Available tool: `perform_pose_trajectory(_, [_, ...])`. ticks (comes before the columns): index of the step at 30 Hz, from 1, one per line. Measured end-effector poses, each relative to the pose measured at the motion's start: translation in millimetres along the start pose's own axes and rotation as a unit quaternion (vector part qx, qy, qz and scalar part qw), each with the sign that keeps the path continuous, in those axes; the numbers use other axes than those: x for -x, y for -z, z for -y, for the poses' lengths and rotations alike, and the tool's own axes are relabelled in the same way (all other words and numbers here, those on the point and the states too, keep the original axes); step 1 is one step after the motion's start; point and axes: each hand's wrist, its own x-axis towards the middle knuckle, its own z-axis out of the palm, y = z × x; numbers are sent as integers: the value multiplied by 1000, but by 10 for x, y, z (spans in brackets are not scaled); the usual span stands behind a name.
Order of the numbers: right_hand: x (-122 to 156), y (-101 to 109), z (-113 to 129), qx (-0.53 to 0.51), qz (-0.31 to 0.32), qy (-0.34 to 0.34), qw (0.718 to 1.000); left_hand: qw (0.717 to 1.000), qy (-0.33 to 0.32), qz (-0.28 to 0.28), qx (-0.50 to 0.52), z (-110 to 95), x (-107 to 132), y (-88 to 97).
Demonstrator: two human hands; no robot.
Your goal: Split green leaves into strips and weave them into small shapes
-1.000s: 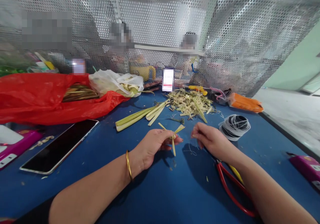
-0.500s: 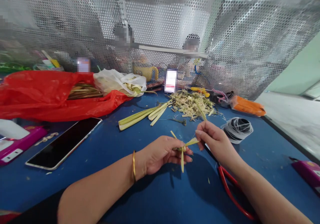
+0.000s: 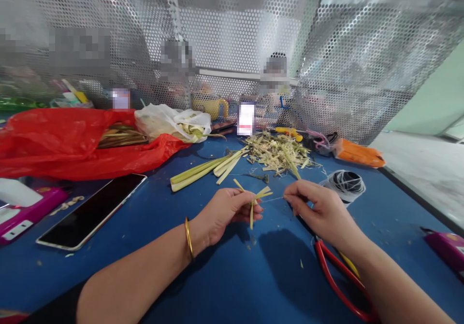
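My left hand [image 3: 232, 210] pinches a small piece of pale green leaf strips [image 3: 252, 213], whose ends stick out up, right and down from the fingertips. From that piece a thin white thread [image 3: 272, 199] runs taut to my right hand [image 3: 311, 205], which is closed on its other part between thumb and fingers. Beneath my right hand lie red-handled scissors [image 3: 328, 271], their blades partly hidden by the hand. Just behind it stands a spool of white thread [image 3: 344, 185]. Longer cut leaf strips [image 3: 203, 169] lie beyond my left hand.
A heap of leaf scraps [image 3: 277, 151] lies at the back. To the left are a phone [image 3: 94, 213], a purple power strip [image 3: 32, 210] and a red plastic bag [image 3: 54, 140]. An orange packet [image 3: 358, 153] sits back right. A perforated metal screen [image 3: 232, 29] closes off the far side.
My hands have moved apart. My left hand shifted slightly left with the leaf piece, and my right hand has released the leaf end, now drawing the thread taut.
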Motion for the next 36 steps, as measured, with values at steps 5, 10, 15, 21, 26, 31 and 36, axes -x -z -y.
perform_pose_trajectory(5, [19, -15, 46, 5, -43, 73, 996, 998, -6, 5, -56, 36, 1, -38])
perform_pose_trajectory(10, [41, -70, 45, -5, -58, 120, 991, 991, -18, 25, -127, 45, 52, -104])
perform_pose_trajectory(15, [3, -134, 33, -15, -65, 107, 992, 975, -36, 134, -174, 31, 129, -125])
perform_pose_trajectory(21, [-42, -240, -51, -46, -28, -20, 998, 970, -82, 166, -155, -9, 179, -115])
perform_pose_trajectory(26, [-1, -366, -75, -77, 59, -93, 991, 973, -166, 80, -141, -37, 159, -105])
perform_pose_trajectory(31, [69, -374, 38, -42, 66, 9, 997, 961, -206, -31, -185, -37, 114, -78])
perform_pose_trajectory(36, [125, -315, 197, 54, 67, 151, 985, 931, -240, -51, -270, 34, 77, -46])
